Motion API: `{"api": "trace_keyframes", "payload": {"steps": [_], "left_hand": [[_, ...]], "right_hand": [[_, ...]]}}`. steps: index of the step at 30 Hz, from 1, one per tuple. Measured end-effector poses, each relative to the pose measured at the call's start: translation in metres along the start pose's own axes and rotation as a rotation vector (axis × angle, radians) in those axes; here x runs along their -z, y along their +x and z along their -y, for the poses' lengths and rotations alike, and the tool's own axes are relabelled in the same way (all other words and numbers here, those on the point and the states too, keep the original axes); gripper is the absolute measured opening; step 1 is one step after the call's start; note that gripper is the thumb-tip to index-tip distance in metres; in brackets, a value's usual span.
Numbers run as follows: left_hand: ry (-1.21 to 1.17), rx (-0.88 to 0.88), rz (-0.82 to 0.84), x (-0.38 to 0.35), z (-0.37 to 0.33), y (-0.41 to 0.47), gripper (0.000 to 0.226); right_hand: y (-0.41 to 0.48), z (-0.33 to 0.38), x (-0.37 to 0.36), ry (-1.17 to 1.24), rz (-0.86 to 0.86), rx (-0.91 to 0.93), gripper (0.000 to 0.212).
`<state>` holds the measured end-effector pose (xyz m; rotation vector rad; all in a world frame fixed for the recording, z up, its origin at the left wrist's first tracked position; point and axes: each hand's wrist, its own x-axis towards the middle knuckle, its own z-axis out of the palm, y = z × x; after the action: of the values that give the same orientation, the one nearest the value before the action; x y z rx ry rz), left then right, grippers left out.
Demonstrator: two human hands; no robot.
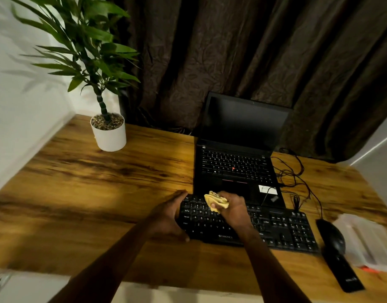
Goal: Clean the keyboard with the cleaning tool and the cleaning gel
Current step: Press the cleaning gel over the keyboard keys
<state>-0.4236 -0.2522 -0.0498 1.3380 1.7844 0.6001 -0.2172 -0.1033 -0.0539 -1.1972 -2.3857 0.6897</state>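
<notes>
The keyboard (282, 228) is lying on the bench (100, 193). It is black and full-size, with white legends and a number block at its right end. A small brand mark is showing on its near edge, too blurred to read with confidence.

The left hand (168, 217) is grasping the keyboard's left end, fingers over the far edge and thumb at the near edge. The right hand (234, 207) is clenching round the cleaning gel (215, 200), a crumpled pale-yellow lump, and is holding it over the upper-left key rows. Whether the gel is actually touching the keys cannot be told.

The two hands and forearms are covering much of the keyboard's left half and middle.

A black laptop (238, 162) is standing open just behind the keyboard, its screen dark and a white sticker showing on its palm rest. Black cables (297, 178) are trailing behind the keyboard's right end. A black mouse (332, 235) is sitting just right of the keyboard. A black bar-shaped object (345, 274) is lying nearer than the mouse; its kind is hard to make out. A clear plastic box (367, 243) is lying further right, blurred, its contents unreadable.

A potted plant (108, 132) in a white pot is standing well to the left behind the keyboard. A dark brown curtain (231, 51) is hanging beyond the laptop.
</notes>
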Motion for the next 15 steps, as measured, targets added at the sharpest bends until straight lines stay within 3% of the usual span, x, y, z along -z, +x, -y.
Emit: {"api": "trace_keyframes", "payload": {"steps": [9,13,15], "left_hand": [[-0.009,0.020,0.023,0.002,-0.002,-0.003,0.156],[0.006,0.004,0.012,0.003,-0.002,-0.005,0.164],[0.005,0.010,0.005,0.003,-0.004,-0.006,0.157]], "right_hand": [[0.011,0.025,-0.021,0.026,0.075,0.044,0.026],[0.005,0.014,-0.004,0.034,0.008,0.049,0.025],[0.005,0.022,-0.008,0.041,0.010,0.029,0.025]]}}
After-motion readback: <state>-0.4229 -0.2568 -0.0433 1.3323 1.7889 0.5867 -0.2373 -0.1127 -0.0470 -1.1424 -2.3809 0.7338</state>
